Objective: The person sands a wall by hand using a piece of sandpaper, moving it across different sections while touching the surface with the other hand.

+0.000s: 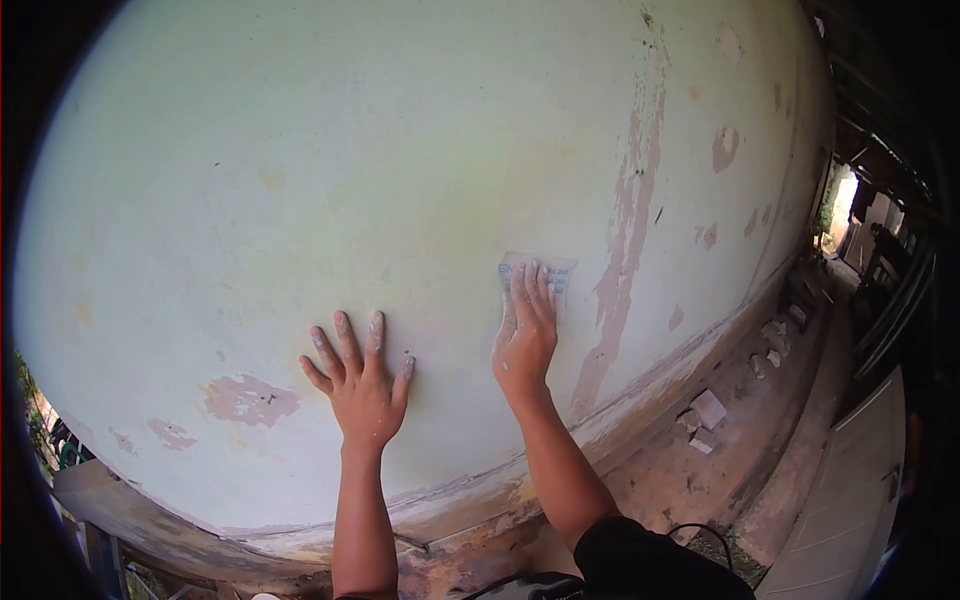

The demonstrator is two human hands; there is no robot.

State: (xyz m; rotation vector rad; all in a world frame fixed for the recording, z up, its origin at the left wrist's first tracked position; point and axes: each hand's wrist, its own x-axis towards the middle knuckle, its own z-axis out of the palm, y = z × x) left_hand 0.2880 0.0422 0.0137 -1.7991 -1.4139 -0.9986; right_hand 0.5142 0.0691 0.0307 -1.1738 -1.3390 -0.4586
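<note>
My left hand (366, 393) lies flat on the pale green wall (400, 130), fingers spread, with pale dust on the fingertips. To its right, my right hand (527, 345) presses a sheet of sandpaper (556, 278) against the same wall. Blue print shows on the back of the sheet, and its grit side is hidden against the wall. A bare patch (250, 400) of peeled paint lies left of my left hand. Right of the sandpaper runs a long, pinkish scraped strip (632, 215).
Along the wall's foot is a worn ledge (490, 530) with flaking paint. Broken white blocks (708, 408) lie on the ground at the right. A pale door-like panel (845, 490) leans at the lower right. Dark clutter fills the far right passage.
</note>
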